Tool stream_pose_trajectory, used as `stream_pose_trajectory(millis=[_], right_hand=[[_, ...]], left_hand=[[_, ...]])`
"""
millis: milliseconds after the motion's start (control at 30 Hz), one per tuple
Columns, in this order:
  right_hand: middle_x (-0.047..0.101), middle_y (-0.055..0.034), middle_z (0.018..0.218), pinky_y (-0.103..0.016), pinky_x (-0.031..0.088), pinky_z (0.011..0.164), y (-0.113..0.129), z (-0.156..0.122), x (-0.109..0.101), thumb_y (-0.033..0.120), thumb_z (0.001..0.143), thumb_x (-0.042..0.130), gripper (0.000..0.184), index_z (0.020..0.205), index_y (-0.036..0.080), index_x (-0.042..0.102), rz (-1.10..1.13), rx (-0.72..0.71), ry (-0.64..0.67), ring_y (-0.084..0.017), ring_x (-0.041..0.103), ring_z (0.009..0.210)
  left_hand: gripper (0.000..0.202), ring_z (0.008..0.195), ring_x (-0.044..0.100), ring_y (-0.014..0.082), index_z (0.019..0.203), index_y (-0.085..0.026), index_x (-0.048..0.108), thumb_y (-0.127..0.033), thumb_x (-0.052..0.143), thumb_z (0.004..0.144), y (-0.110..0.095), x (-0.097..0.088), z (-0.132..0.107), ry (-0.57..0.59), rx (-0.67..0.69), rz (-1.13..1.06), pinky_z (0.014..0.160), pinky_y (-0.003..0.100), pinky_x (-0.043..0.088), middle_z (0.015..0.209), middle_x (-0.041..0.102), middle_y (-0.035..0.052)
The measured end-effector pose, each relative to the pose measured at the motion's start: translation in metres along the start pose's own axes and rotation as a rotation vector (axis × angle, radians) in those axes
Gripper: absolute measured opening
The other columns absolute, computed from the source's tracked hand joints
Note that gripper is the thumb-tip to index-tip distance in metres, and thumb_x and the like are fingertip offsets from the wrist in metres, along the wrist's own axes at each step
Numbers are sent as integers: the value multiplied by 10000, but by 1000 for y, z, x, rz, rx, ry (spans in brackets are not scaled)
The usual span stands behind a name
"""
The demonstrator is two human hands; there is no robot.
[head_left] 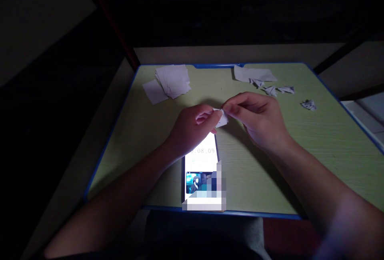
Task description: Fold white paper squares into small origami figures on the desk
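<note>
A small folded piece of white paper (222, 121) is held up above the middle of the table. My left hand (195, 128) is closed on it, the thumb pressed over its upper part. My right hand (258, 118) pinches at the paper's upper edge with thumb and forefinger, close by the left thumb. The fingers hide much of the paper, so its exact fold cannot be made out. Under my left hand lies a phone (201, 160) with a lit white screen showing timer digits and a small picture; part of it is blurred out.
A stack of white paper squares (174, 80) lies at the back left of the green, blue-edged table (144, 144). At the back right are a flat paper sheet (255, 73), several small folded paper pieces (271, 90) and a crumpled paper (309, 105).
</note>
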State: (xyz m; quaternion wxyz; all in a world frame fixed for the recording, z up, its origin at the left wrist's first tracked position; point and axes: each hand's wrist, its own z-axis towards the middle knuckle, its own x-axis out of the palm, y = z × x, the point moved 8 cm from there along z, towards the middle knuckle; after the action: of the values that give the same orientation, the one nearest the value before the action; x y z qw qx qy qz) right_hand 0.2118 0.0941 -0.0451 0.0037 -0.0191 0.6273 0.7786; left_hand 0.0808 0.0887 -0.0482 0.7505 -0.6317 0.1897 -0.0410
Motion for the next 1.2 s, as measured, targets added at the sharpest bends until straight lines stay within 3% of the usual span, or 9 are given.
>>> stream_pose_trajectory(millis=[333, 567, 800, 1200], right_hand=[[650, 13, 642, -267, 418, 540, -6, -1, 5, 183, 730, 695, 39, 699, 204, 703, 42, 20, 37, -102, 538, 568], [613, 20, 590, -245, 401, 505, -8, -2, 8, 266, 684, 762, 109, 682, 187, 687, 20, 97, 50, -91, 523, 539], [633, 10, 600, -245, 410, 506, -5, -3, 11, 339, 683, 771, 166, 689, 189, 700, 0, 84, 90, -98, 533, 547], [571, 21, 587, -235, 342, 474, 2, 0, 6, 362, 723, 742, 200, 686, 183, 663, -88, 24, 43, -87, 462, 534]], left_hand=[[78, 515, 622, 65, 713, -141, 582, -176, 590, 782, 3, -3, 0, -54, 16, -52, 446, 128, 473, 636, 663, -12], [61, 562, 632, 82, 697, -160, 580, -164, 591, 757, 3, -7, -1, -99, 38, -4, 534, 175, 535, 645, 663, -14], [75, 595, 635, 98, 682, -170, 567, -171, 584, 755, 4, -7, -1, -99, 58, 50, 562, 198, 532, 615, 648, -18], [65, 571, 643, 86, 735, -156, 554, -191, 574, 786, 6, -5, 0, -75, -12, 5, 505, 160, 501, 668, 666, -1]])
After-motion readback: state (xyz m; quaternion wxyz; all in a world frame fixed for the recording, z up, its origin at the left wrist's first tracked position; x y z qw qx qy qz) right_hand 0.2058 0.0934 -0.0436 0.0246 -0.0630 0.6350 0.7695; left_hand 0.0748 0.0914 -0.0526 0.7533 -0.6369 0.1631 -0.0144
